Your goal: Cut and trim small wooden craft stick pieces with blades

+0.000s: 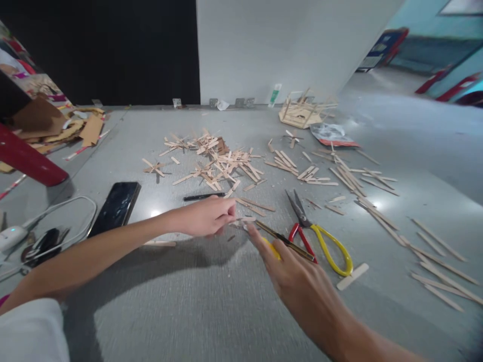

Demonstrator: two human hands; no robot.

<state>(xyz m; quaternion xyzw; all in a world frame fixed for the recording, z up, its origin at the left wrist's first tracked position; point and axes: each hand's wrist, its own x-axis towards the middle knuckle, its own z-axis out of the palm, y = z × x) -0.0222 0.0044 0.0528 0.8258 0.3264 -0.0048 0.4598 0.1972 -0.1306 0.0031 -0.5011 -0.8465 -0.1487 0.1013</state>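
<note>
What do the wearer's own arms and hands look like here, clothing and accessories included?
The left hand and right hand are ungloved, and no watch, bracelet or ring can be made out. Both forearms are bare where they show. White cloth, probably a sleeve, shows at the lower left, with a sliver of purple at the picture's edge. No sleeve shows on the right.

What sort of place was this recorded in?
Probably an improvised craft workspace, in what building I can't tell: loose wooden sticks spread over a grey surface, scissors with red and yellow handles, and a small stick-built structure towards the back.
</note>
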